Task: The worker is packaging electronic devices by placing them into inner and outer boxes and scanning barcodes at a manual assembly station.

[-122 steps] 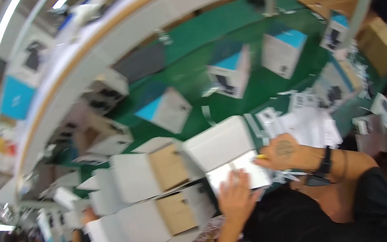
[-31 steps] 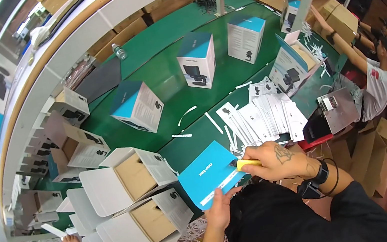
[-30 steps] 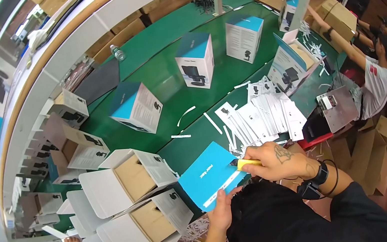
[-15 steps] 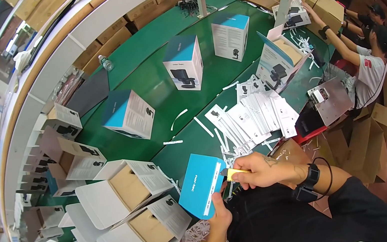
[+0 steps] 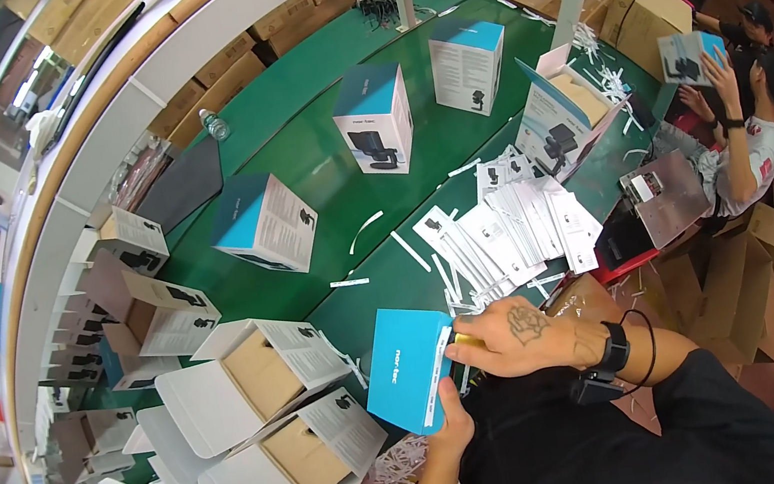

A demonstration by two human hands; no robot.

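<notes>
The blue box [image 5: 409, 368] is gripped from below by the left hand [image 5: 453, 422], while a small yellow tool [image 5: 468, 340] is pinched in the closed fingers of the right hand [image 5: 515, 336]. The step is best done with the box kept steady and the tool pressed evenly along its edge. The box's white side [image 5: 439, 376] lies just left of the right fingertips, touching the tool.

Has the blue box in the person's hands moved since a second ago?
Yes. The blue box has tipped up from lying flat to standing on edge, and now sits closer to the open white cartons, held between left hand and right hand.
</notes>
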